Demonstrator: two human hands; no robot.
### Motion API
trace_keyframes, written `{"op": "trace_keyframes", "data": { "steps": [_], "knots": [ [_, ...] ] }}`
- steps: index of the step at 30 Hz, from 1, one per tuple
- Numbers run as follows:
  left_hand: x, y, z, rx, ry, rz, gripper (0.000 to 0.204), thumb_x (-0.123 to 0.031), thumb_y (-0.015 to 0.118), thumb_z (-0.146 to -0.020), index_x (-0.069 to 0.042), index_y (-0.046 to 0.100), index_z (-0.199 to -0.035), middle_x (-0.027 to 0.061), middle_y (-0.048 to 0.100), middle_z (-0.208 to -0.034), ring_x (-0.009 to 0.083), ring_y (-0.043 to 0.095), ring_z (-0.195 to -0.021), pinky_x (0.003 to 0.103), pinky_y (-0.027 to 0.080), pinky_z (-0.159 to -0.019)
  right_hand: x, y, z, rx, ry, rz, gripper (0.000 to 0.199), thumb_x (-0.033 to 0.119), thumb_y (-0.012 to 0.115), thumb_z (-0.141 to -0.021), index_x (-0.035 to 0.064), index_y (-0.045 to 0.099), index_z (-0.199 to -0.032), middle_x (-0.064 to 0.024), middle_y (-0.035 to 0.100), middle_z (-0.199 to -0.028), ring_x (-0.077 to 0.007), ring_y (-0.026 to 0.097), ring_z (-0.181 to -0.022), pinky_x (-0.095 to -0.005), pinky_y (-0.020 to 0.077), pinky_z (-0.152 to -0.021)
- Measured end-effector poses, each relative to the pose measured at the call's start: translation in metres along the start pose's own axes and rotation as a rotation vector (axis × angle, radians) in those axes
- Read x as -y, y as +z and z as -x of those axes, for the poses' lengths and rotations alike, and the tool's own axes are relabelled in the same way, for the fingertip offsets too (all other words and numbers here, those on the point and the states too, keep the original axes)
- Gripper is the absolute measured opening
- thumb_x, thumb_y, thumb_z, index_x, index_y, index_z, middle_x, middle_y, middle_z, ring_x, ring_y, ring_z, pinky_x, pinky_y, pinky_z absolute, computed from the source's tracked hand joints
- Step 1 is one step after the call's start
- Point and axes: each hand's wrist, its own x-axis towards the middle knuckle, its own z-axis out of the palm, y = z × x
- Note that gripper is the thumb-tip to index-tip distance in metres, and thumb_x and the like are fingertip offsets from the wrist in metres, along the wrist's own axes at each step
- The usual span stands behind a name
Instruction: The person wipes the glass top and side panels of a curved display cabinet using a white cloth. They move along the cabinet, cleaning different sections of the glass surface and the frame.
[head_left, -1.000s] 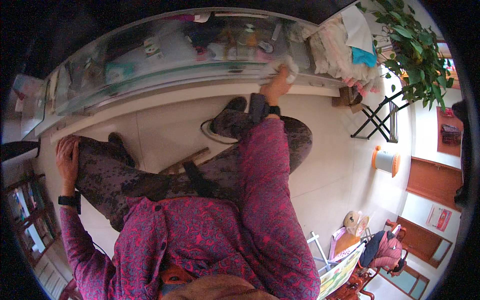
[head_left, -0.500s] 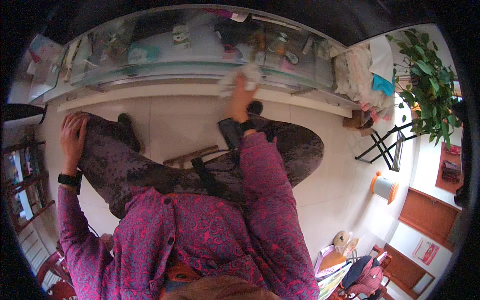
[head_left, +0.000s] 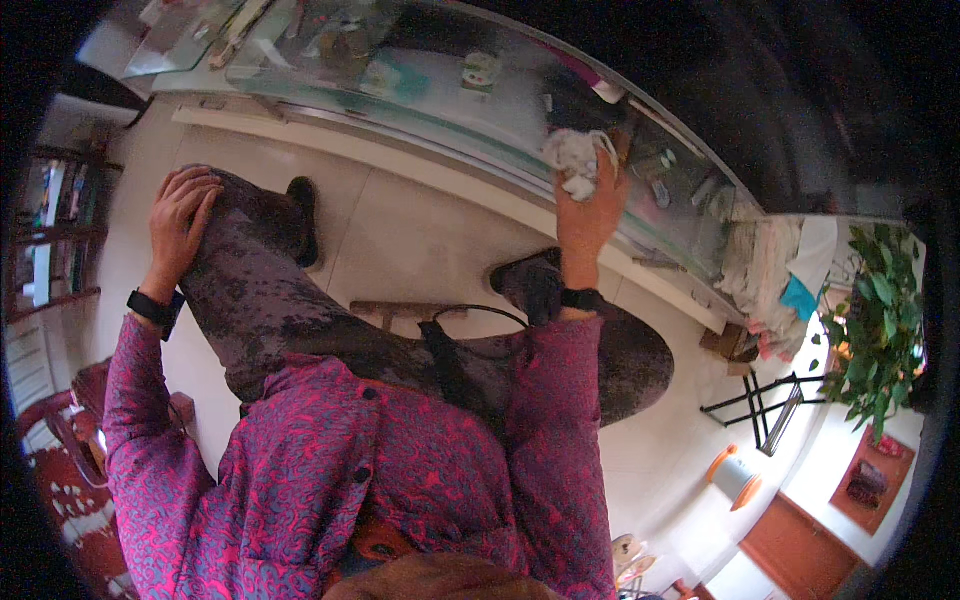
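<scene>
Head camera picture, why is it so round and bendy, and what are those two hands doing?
The camera sits on a person's head and looks down, so you see their own body from above. Its wide lens bends straight lines near the rim. The right hand reaches forward and presses a crumpled white cloth against a long glass tabletop. Small things show through the glass, too blurry to name. The left hand rests on the person's left knee. A leafy green plant stands at the right.
</scene>
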Motion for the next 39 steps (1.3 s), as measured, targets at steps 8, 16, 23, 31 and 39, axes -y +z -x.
{"op": "trace_keyframes", "data": {
  "steps": [8, 16, 23, 31, 39],
  "knots": [
    [0.005, 0.002, 0.004, -0.011, -0.040, -0.014, 0.017, -0.014, 0.061, -0.097, -0.004, 0.075, -0.099, 0.0081, 0.074, -0.112, 0.0272, 0.064, -0.120, 0.045, 0.041, -0.112, 0.058, 0.049, 0.008, 0.199, -0.252, 0.164, 0.069, 0.011, 0.083, -0.068, 0.0216, 0.064, -0.134, -0.0212, 0.054, -0.138, -0.0429, 0.051, -0.126, -0.0501, 0.0467, -0.104],
    [0.011, 0.005, 0.010, -0.044, -0.057, -0.027, 0.015, -0.015, 0.063, -0.095, -0.005, 0.075, -0.096, 0.0065, 0.075, -0.109, 0.0253, 0.065, -0.118, 0.045, 0.041, -0.112, 0.164, 0.157, -0.007, 0.347, -0.522, 0.115, 0.070, 0.011, 0.086, -0.064, 0.0228, 0.066, -0.130, -0.0141, 0.054, -0.133, -0.0390, 0.054, -0.115, -0.0511, 0.0489, -0.095],
    [0.015, 0.001, 0.027, -0.074, -0.102, 0.012, 0.013, -0.013, 0.064, -0.094, -0.006, 0.075, -0.097, 0.0072, 0.075, -0.109, 0.0257, 0.066, -0.117, 0.045, 0.041, -0.112, 0.137, 0.127, -0.014, 0.522, -0.493, 0.044, 0.065, 0.016, 0.084, -0.071, 0.0226, 0.064, -0.133, -0.0124, 0.054, -0.140, -0.0387, 0.052, -0.125, -0.0511, 0.0469, -0.103],
    [0.020, 0.005, 0.041, -0.075, -0.144, 0.039, 0.012, -0.010, 0.064, -0.093, -0.006, 0.075, -0.096, 0.0074, 0.075, -0.109, 0.0266, 0.066, -0.116, 0.047, 0.040, -0.113, 0.057, 0.088, -0.067, 0.308, -0.101, 0.149, 0.072, 0.026, 0.087, -0.069, 0.0183, 0.060, -0.136, -0.0185, 0.060, -0.130, -0.0377, 0.060, -0.116, -0.0509, 0.0512, -0.097],
    [0.021, 0.003, 0.041, -0.064, -0.161, 0.069, 0.011, -0.008, 0.065, -0.091, -0.005, 0.075, -0.095, 0.0078, 0.075, -0.106, 0.0278, 0.066, -0.114, 0.048, 0.041, -0.111, 0.119, 0.224, -0.144, 0.302, -0.284, 0.192, 0.068, 0.045, 0.085, -0.072, 0.0187, 0.066, -0.132, -0.0161, 0.069, -0.120, -0.0373, 0.066, -0.111, -0.0470, 0.0536, -0.094]
  ]
}}
